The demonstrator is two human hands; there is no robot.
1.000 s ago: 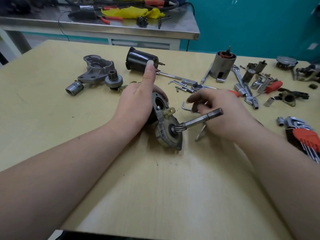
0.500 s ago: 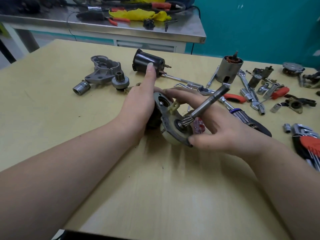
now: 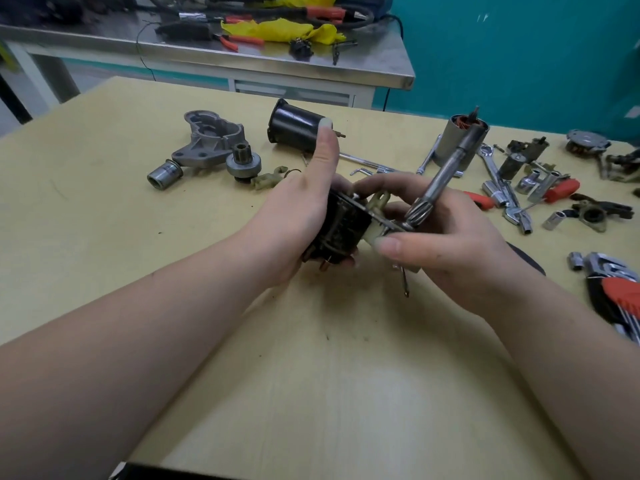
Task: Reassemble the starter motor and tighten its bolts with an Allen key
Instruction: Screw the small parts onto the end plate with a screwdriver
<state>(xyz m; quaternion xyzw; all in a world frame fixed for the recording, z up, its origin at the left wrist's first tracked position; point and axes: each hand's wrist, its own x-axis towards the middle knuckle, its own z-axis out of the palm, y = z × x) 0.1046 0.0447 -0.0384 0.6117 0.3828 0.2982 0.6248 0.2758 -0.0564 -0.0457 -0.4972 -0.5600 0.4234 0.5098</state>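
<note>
Right now both hands hold the motor part (image 3: 341, 230) just above the worktop (image 3: 311, 393), at the middle of the view. Left hand (image 3: 298, 216) is wrapped around the dark body from the left, with its forefinger sticking straight up. Right hand (image 3: 446, 233) grips the plate end from the right, thumb pressed on the lower edge, fingers curled over the top. A toothed shaft (image 3: 446, 171) rises from that plate, tilted up and to the right, passing between the right hand's fingers. Behind the motor part lie a black can (image 3: 294, 129) and, further left, a grey cast housing (image 3: 211, 140). Right of the motor part, well apart, sits a set of Allen keys (image 3: 620, 296) with a red holder
</note>
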